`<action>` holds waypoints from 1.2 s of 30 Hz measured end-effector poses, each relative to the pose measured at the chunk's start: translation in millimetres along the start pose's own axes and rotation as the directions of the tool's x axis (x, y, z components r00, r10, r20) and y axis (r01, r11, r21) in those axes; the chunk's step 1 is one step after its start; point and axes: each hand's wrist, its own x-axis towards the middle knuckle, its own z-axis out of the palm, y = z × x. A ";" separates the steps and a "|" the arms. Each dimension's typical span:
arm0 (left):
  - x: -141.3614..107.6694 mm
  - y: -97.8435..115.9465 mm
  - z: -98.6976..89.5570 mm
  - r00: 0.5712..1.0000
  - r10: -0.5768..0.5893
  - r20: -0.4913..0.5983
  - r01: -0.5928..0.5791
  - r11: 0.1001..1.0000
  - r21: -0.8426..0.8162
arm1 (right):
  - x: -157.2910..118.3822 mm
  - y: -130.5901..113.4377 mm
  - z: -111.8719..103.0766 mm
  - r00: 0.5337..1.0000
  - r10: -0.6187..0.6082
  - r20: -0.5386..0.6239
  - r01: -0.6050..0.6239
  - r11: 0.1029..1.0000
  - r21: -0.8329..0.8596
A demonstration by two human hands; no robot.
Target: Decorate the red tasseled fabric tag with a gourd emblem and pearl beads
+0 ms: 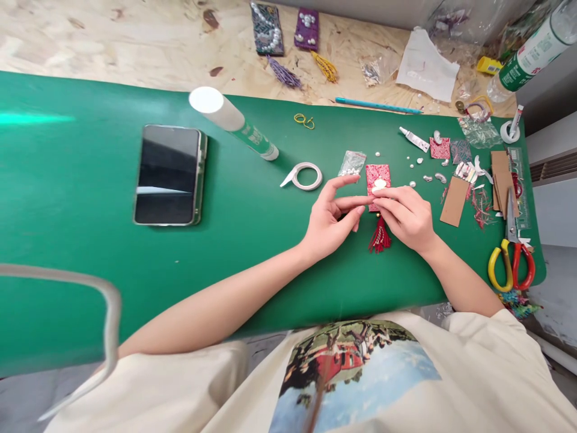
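Bag holding white beads; left hand nearby, grip loose; right hand's grip unclear.

Left hand splayed, right hand curled

Red patterned card: right of the frame's centre, long sides running up and down, partly hidden from me.
White piece: I see it roundish, over the card.
Tassel: red with pale strands, below the card.
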 end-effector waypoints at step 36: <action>0.9 2.6 -2.3 0.937 0.343 -0.071 -0.281 0.856 0.433 | -8.4 9.3 6.0 0.940 0.237 0.245 -0.254 0.966 0.040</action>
